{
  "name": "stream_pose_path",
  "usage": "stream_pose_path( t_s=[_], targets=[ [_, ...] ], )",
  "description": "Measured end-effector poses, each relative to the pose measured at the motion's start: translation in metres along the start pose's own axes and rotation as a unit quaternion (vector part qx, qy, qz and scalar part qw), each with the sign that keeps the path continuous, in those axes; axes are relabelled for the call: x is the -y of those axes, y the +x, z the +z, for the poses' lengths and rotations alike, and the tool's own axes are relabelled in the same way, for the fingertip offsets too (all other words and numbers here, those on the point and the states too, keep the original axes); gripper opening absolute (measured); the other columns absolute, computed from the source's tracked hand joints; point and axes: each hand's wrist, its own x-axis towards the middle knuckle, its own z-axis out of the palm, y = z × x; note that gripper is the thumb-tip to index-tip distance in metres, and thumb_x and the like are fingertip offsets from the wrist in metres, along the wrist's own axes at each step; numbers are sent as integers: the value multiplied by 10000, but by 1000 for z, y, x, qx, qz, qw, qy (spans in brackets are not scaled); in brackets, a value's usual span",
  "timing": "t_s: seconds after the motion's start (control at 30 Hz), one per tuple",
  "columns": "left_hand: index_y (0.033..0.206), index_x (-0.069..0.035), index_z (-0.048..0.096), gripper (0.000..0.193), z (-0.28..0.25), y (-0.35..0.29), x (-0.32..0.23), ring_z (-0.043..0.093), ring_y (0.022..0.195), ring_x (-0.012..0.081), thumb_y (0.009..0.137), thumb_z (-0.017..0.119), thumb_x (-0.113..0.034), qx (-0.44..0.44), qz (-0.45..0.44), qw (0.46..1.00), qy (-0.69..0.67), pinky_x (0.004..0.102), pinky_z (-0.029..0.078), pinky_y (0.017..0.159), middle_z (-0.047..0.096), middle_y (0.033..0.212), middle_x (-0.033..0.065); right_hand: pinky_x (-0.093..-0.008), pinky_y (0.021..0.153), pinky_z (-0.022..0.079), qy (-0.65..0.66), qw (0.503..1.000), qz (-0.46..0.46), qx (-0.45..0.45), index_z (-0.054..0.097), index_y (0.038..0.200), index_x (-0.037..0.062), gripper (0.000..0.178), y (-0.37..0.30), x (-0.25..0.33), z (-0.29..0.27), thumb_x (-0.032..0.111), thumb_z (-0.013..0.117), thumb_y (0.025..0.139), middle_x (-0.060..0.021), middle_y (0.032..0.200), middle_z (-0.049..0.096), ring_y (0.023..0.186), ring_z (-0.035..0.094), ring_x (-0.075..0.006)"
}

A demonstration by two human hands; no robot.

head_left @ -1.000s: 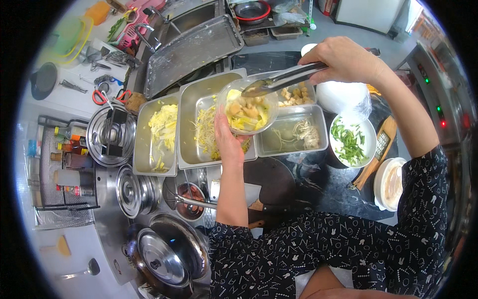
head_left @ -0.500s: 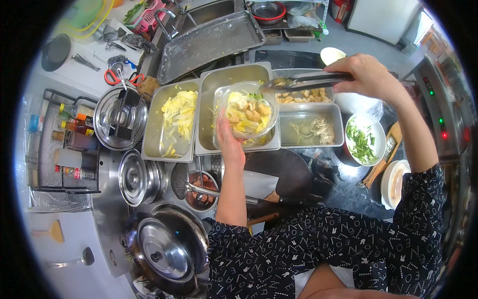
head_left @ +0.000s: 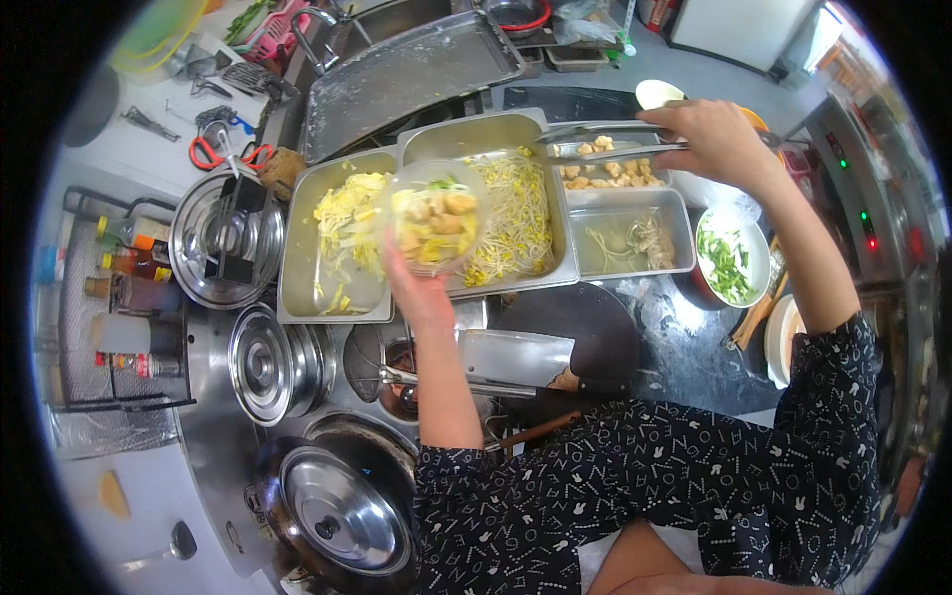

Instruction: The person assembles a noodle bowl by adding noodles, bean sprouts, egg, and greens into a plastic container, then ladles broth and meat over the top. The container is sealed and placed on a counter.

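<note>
My left hand (head_left: 420, 296) holds a clear round bowl (head_left: 433, 223) with fried tofu pieces, yellow cabbage and some green bits in it. The bowl hovers over the gap between the steel pan of shredded cabbage (head_left: 349, 230) and the steel pan of bean sprouts (head_left: 516, 213). My right hand (head_left: 722, 144) is closed around metal tongs (head_left: 620, 154). Their arms are spread apart, and they reach over a small pan of fried tofu cubes (head_left: 615, 174). Nothing shows between their tips. Below that pan is another with pale thin mushrooms (head_left: 635, 243).
At right stand a bowl of chopped greens (head_left: 729, 258) and a wooden grater (head_left: 762, 309). A cleaver (head_left: 518, 357) lies on a dark round board (head_left: 595, 337). Lidded pots (head_left: 260, 365) and a lidded wok (head_left: 342, 511) stand lower left. A large tray (head_left: 416, 79) lies beyond.
My left hand has moved the bowl left, uncovering the bean sprouts. The tongs have shifted from beside the bowl to over the tofu pan, and their arms have spread.
</note>
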Motion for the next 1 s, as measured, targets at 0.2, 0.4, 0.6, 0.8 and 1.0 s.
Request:
stream_pose_path(
  t_s=[0.2,0.4,0.6,0.8,1.0],
  targets=[
    [1453,-81,391,574,-26,-6,-52,508,1287,331,1005,393,-440,-61,29,998,17,529,538,913,447,1449,150,-424,765,551,-34,987,-99,122,661,1098,42,643,70,79,30,458,839,642,-136,1013,694,947,684,-309],
    [1396,-48,440,590,-54,-26,-89,620,1134,306,953,514,-430,-62,42,995,63,433,627,690,554,1328,181,-425,770,550,25,998,-53,-39,669,1106,54,566,24,52,-4,374,826,667,-133,973,701,927,686,-300],
    [1401,-53,435,591,-65,-48,-77,619,1143,286,955,520,-431,-87,22,994,66,426,622,704,547,1356,137,-399,835,508,-148,909,107,374,660,1102,106,641,-66,4,35,415,877,584,-44,998,674,1020,640,-257],
    [1448,-93,412,543,-34,-70,-61,492,1311,296,987,479,-372,-21,1,991,131,459,498,981,467,1438,141,-390,711,527,-198,953,-7,227,718,862,111,213,-69,-19,97,241,781,706,-38,858,702,894,687,-243],
    [1452,-28,392,570,7,-108,-36,504,1293,273,1011,449,-385,-8,-15,999,43,446,437,1071,487,1419,161,-386,714,542,-93,977,-57,185,688,993,69,425,-62,-32,93,329,821,684,-80,907,704,869,704,-262]
  ],
)
